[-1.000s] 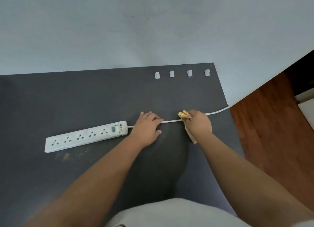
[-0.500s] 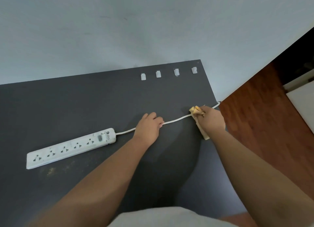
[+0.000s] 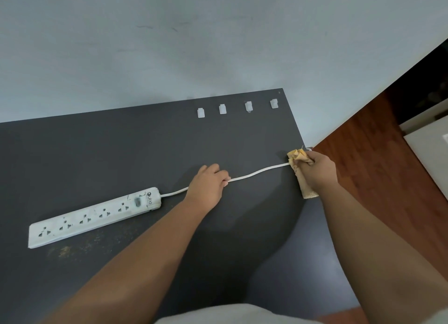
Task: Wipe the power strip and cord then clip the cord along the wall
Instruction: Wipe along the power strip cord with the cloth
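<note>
- The step in hand is wiping the cord [image 3: 257, 172]: the right hand [image 3: 317, 169] is closed around a folded yellow cloth [image 3: 299, 165] that wraps the cord near the right edge of the dark table [image 3: 97, 154].
- The left hand [image 3: 208, 184] presses down on the cord with curled fingers, a short way along from the power strip [image 3: 94, 217], pinning it to the table; whether it pinches the cord or only holds it flat cannot be told.
- The cord runs from the strip's end under the left hand, bows slightly over the bare table and disappears into the cloth; beyond that it seems to drop off the table edge.
- To do this well, I judge the left hand should keep the cord anchored so the strip does not drag, while the cloth keeps a snug grip all round the cord, not just on its top.
- A straighter, tauter cord between the hands would let the cloth wipe evenly; the present slack could let it kink.
- The strip lies flat to the left, sockets up, with smudges showing on its face and specks on the table beside it, so it probably needs a pass of its own.
- Four white cord clips [image 3: 223, 108] sit in a row near the table's back edge by the wall [image 3: 218, 45], all empty, well apart from the cord; clipping is not yet begun.
</note>
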### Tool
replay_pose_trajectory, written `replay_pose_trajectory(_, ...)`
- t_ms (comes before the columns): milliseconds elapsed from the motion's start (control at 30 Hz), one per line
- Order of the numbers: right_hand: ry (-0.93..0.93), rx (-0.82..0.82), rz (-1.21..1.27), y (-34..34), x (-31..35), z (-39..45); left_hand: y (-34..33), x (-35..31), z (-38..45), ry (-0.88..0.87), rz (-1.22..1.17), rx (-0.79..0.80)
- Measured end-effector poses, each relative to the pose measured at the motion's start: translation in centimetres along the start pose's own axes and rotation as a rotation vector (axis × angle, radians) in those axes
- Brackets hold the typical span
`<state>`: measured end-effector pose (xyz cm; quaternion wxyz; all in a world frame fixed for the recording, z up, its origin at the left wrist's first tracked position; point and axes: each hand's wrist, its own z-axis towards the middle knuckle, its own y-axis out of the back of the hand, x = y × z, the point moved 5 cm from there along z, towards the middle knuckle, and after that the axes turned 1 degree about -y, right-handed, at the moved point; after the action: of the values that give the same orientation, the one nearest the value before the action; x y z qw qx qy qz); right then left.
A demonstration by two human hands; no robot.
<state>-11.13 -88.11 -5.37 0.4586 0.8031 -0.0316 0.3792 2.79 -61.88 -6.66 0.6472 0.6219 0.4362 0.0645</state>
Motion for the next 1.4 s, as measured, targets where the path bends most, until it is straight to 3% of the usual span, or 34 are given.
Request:
replay_pose_trajectory(567,-0.022,-0.014,-0.146,2.9,-1.1,3.5,-0.1,0.3,0.1,-0.016,-0.042,-0.044)
replay_pose_trajectory(733,0.121,0.008,-0.325,-1.1,2.6,0.2,-0.2,0.4,0.1,-0.016,-0.05,-0.067)
replay_pose_trajectory(1033,0.271,0.17,-0.333,-11.0,8.5,-5.7,-0.1,0.4,0.0,0.005,-0.038,-0.049)
replay_pose_trajectory(1267,0.045,-0.037,-0.35,-3.1,3.2,-1.2,0.2,0.1,0.0,0.045,-0.02,0.035)
replay_pose_trajectory(1400,-0.028,-0.067,-0.352,-1.3,1.7,-0.3,0.1,-0.1,-0.3,0.082,-0.024,0.006)
